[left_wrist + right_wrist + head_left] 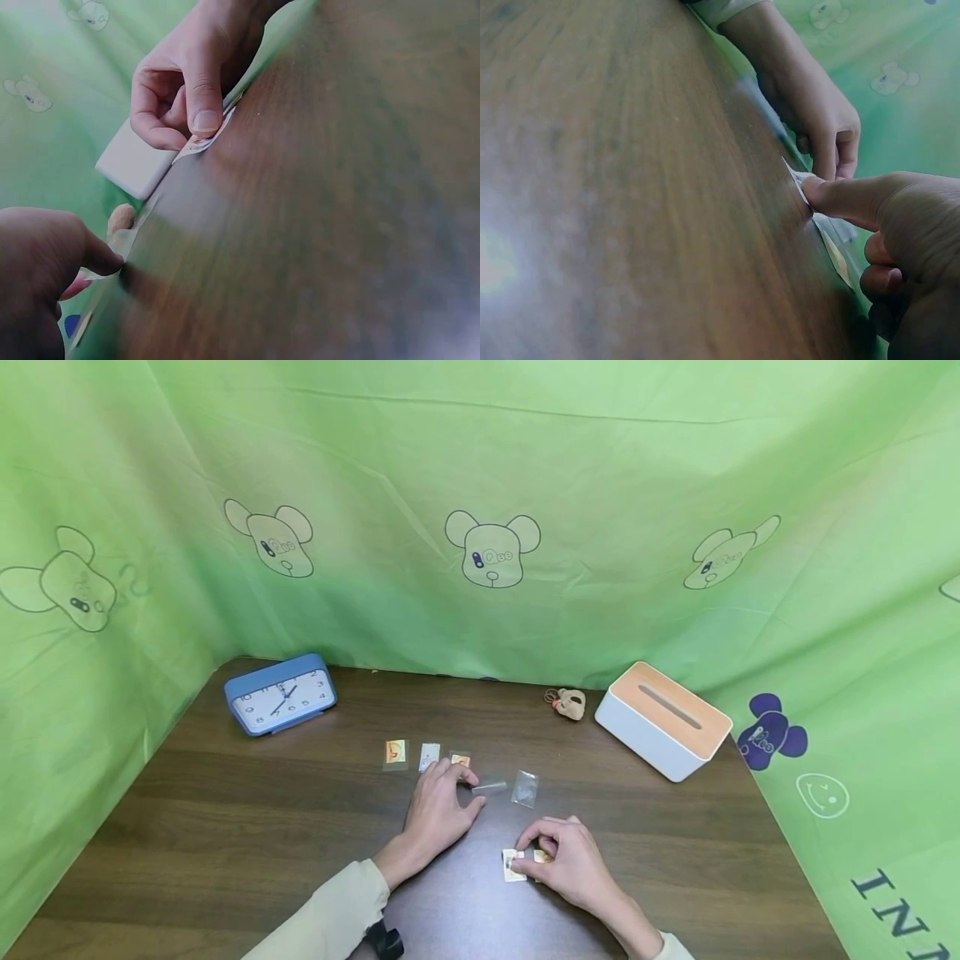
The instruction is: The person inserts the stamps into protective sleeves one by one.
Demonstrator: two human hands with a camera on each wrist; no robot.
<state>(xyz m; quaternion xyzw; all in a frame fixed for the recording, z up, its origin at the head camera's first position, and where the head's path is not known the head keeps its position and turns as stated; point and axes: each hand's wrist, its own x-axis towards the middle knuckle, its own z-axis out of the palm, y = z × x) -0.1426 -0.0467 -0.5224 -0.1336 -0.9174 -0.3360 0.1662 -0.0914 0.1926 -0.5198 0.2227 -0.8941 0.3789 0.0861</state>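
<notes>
My right hand (566, 860) pinches a small pale card (513, 866) with a picture on it, thumb on top, close to the table surface. A second small yellowish card (542, 856) lies partly hidden under that hand. Farther to the left, my left hand (438, 810) holds a clear plastic sleeve (491, 787) between thumb and finger; the film (124, 240) also shows at the thumb in the left wrist view. Beside it lies another clear sleeve (525, 788). Just beyond the left fingers is a sleeved orange card (461, 761), partly covered.
Farther left lie a pale card (429, 756) and a sleeved orange card (396, 752). A blue alarm clock (281, 693) stands at the back left. Toward the back right are a small plush charm (570, 703) and a white tissue box (645, 735) with a wooden top.
</notes>
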